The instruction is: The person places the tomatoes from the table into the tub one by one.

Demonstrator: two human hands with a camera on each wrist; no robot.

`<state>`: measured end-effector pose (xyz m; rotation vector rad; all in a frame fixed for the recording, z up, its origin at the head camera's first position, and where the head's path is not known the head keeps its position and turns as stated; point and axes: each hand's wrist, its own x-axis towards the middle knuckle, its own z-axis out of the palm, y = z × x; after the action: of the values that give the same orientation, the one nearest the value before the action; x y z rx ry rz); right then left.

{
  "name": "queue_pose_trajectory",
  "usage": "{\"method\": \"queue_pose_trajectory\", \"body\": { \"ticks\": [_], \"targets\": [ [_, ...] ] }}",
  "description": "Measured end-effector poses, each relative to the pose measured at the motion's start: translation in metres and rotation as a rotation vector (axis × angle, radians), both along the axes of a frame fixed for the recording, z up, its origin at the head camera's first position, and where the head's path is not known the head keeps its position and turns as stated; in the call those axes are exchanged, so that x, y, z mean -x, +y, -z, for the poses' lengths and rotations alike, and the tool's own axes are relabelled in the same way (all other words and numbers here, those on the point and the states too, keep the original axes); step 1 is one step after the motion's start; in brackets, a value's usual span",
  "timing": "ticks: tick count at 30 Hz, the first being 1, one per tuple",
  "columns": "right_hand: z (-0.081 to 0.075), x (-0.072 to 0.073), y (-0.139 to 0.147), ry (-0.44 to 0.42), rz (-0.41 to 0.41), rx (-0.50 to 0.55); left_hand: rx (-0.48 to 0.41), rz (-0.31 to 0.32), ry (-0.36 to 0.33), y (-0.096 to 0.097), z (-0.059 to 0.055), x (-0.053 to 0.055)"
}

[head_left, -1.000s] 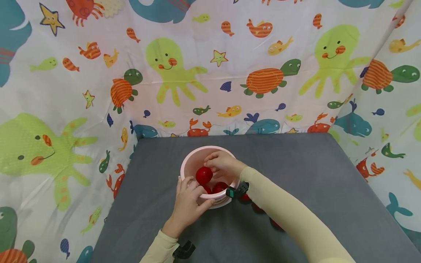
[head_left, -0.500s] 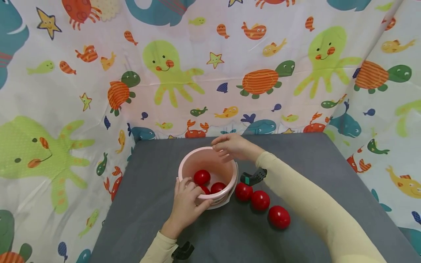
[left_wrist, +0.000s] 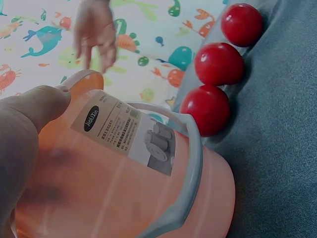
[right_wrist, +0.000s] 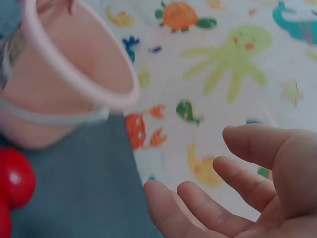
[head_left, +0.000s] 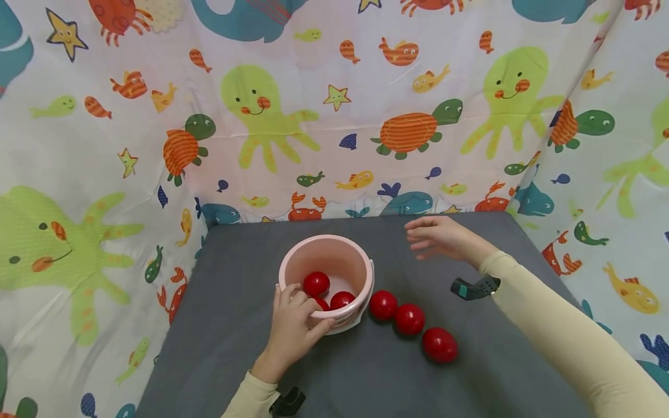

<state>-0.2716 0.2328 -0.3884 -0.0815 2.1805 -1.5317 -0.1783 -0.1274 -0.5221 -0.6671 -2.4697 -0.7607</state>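
Observation:
A pink bucket [head_left: 292,255] with a pale handle [left_wrist: 195,168] stands on the grey cloth, several centimetres from the far edge. Inside it lie glossy red balls [head_left: 316,284]; three show. My left hand [head_left: 292,331] grips the near-left rim, fingers over the edge and thumb along the outer wall. In the left wrist view that thumb [left_wrist: 42,106] lies by the rim above a paper label [left_wrist: 130,131]. To the right of the bucket, my right hand [head_left: 444,237] hovers over the cloth, fingers loosely bent and spread, holding nothing.
Three more red balls [head_left: 410,319] lie in a slanting row on the grey cloth [head_left: 251,244], from beside the bucket toward the front right. A curtain [head_left: 334,58] printed with sea animals hangs behind and at both sides of the table.
My right hand has come out of the bucket and moved right, leaving one red ball inside. The balls on the cloth have come into view. My left hand has stayed on the rim.

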Motion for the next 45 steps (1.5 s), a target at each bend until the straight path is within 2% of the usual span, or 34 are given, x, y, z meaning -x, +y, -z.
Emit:
{"method": "queue_pose_trajectory", "body": {
  "ticks": [6, 13, 20, 28, 33, 37, 41, 45],
  "targets": [
    [0.030, -0.019, 0.040, -0.032, 0.073, -0.023, -0.006, -0.008, -0.005, -0.002, 0.001, -0.004],
    [0.065, -0.039, 0.073, -0.082, 0.151, -0.003, -0.007, -0.014, 0.006, -0.005, 0.002, -0.007],
    [0.086, -0.057, 0.093, -0.120, 0.168, 0.047, -0.021, -0.005, 0.023, -0.005, 0.003, -0.007],
    [0.106, -0.072, 0.100, -0.155, 0.169, 0.081, -0.026, 0.000, 0.022, -0.004, 0.003, -0.006],
    [0.123, -0.083, 0.096, -0.159, 0.133, 0.052, -0.026, 0.001, 0.023, -0.004, 0.003, -0.006],
    [0.137, -0.091, 0.091, -0.186, 0.060, 0.028, -0.025, 0.007, 0.020, -0.004, 0.003, -0.005],
    [0.144, -0.097, 0.082, -0.249, -0.020, 0.020, -0.033, 0.014, 0.011, -0.003, 0.004, -0.004],
    [0.149, -0.101, 0.069, -0.277, -0.083, -0.007, -0.032, 0.014, 0.007, -0.003, 0.005, -0.004]
  ]
}}
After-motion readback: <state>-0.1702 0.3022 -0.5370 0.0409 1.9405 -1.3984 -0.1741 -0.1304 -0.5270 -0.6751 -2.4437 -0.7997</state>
